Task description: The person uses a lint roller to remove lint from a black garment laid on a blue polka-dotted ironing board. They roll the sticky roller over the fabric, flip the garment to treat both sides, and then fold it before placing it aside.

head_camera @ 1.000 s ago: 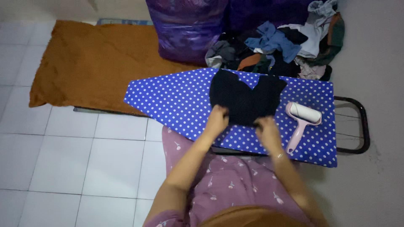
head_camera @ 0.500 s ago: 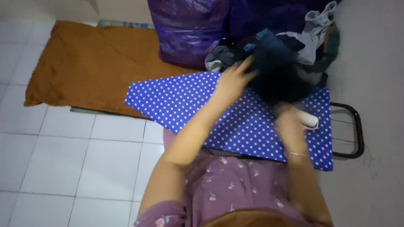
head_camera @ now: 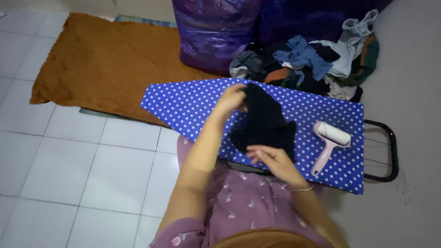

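A black garment [head_camera: 264,121] lies bunched and narrow on the blue ironing board with white dots [head_camera: 193,105]. My left hand [head_camera: 231,98] pinches the garment's far upper edge. At the near edge of the board my right hand [head_camera: 271,158] holds the garment's lower end, fingers curled under the cloth. A pink lint roller [head_camera: 328,140] lies on the board to the right of the garment, handle pointing toward me.
A pile of mixed clothes [head_camera: 317,64] sits behind the board, next to a purple plastic bag [head_camera: 213,30]. An orange-brown rug [head_camera: 105,59] covers the white tiled floor at left. The board's black metal frame [head_camera: 388,151] sticks out at right.
The black garment was flat on the board, then lifted up and flipped in the air. Now it is back down, bunched, with my left hand at its far end and my right at its near end.
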